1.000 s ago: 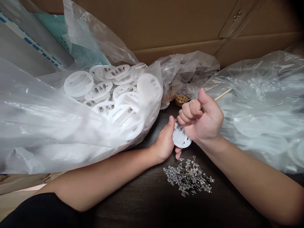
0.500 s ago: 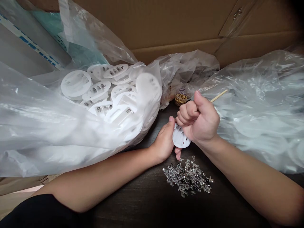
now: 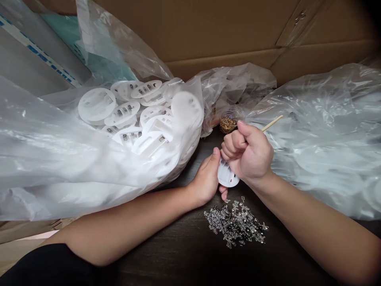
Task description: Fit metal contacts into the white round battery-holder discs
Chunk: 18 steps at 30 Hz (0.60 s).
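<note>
My left hand [image 3: 205, 178] grips a round white plastic disc [image 3: 228, 176] by its edge, with fingers curling behind it. My right hand [image 3: 248, 153] is a closed fist just above the disc, partly covering it. A thin wooden stick [image 3: 272, 123] pokes out of that fist toward the upper right, and its lower end is hidden in my fingers. Just below the disc lies a loose pile of small silver and clear metal charms [image 3: 235, 224] on the dark table [image 3: 166, 254].
A clear plastic bag [image 3: 74, 159] of white slotted discs [image 3: 97, 105] bulges at the left, and another bag of discs [image 3: 321, 139] lies at the right. A small container of gold-coloured pieces [image 3: 228, 124] stands behind my hands. Cardboard box walls [image 3: 226, 31] rise behind.
My right fist has shifted a little left and down over the disc, and the wooden stick has moved with it. My left hand and the charm pile stay almost in place.
</note>
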### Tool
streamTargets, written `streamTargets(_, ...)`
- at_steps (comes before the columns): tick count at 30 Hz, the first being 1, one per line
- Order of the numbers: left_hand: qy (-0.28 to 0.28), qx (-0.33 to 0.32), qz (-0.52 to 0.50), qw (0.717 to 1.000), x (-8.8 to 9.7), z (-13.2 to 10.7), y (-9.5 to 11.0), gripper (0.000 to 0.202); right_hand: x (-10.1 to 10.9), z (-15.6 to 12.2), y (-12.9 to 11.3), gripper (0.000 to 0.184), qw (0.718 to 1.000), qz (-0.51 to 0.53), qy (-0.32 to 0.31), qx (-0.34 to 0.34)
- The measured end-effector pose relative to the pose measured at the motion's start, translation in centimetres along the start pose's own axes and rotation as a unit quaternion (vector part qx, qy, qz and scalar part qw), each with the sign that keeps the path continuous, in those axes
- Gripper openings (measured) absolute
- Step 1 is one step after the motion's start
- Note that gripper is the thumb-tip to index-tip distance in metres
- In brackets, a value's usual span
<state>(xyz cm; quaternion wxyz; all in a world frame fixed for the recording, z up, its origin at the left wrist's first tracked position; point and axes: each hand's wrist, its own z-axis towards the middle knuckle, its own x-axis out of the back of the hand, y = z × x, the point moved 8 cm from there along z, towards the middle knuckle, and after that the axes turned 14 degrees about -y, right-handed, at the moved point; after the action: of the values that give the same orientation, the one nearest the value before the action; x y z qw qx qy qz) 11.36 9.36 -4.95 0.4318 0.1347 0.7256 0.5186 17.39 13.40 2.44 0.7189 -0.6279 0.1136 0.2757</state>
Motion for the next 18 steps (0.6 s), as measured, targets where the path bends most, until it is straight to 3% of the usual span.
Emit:
streamTargets(5,-0.006,0.003,-0.03,1.0,0.1,0.2,-0.1,0.062,0.3,0.0,-0.9,0.062,1.0,0.009,0.005,0.009)
streamTargets(12,-0.023,0.003,-0.051,0.998,0.1,0.2,-0.3,0.062,-0.4,-0.1,-2.0,0.044,0.998,-0.011,0.044,0.046)
streamTargets(18,-0.027,0.002,-0.026,0.999,0.0,0.2,-0.4,0.067,-0.9,0.1,-2.3,0.069,0.999,-0.027,-0.005,0.047)
